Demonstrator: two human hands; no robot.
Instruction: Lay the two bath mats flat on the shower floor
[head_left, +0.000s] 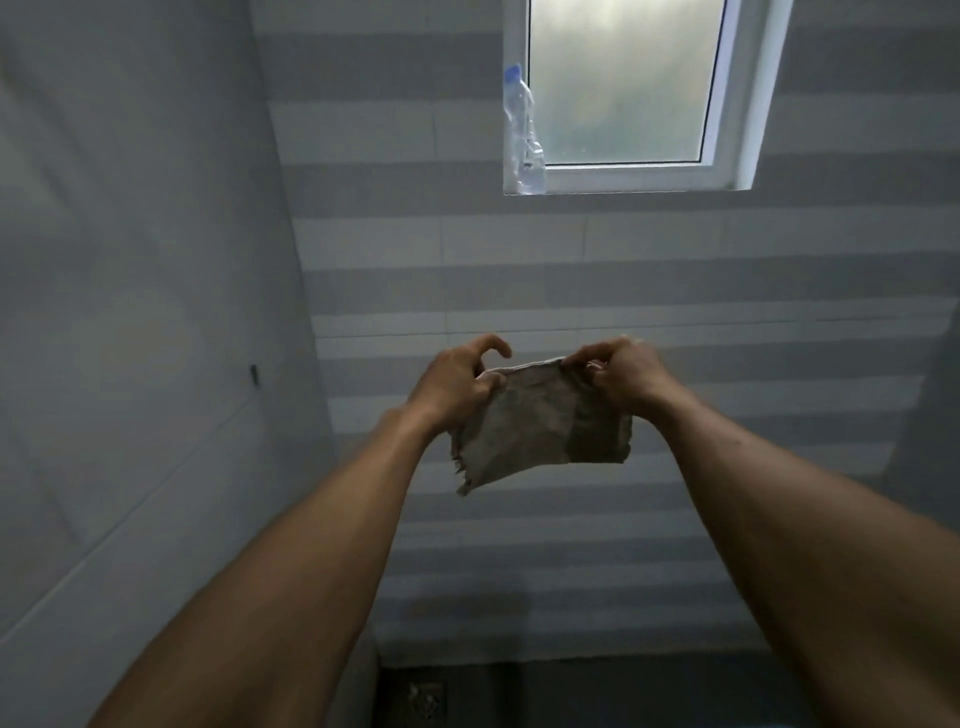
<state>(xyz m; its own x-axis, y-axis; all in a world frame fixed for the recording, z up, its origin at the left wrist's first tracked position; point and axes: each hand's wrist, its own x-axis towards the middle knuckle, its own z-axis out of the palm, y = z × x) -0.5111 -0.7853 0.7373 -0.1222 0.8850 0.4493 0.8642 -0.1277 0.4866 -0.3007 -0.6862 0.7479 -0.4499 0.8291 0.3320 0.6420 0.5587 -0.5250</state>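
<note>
Both hands are gripping | left hand (457, 384) and right hand (621, 376) are pinching folded bath mat (540, 426) up high | next: pull corners apart, then lower flat.

Floor: you see a dark strip of shower floor (623, 691) at the bottom | On it: a small metal drain (427, 699) near the left corner

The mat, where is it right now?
In the head view, the mat hangs mid-frame, held up by the left hand and right hand, below the window.
</note>
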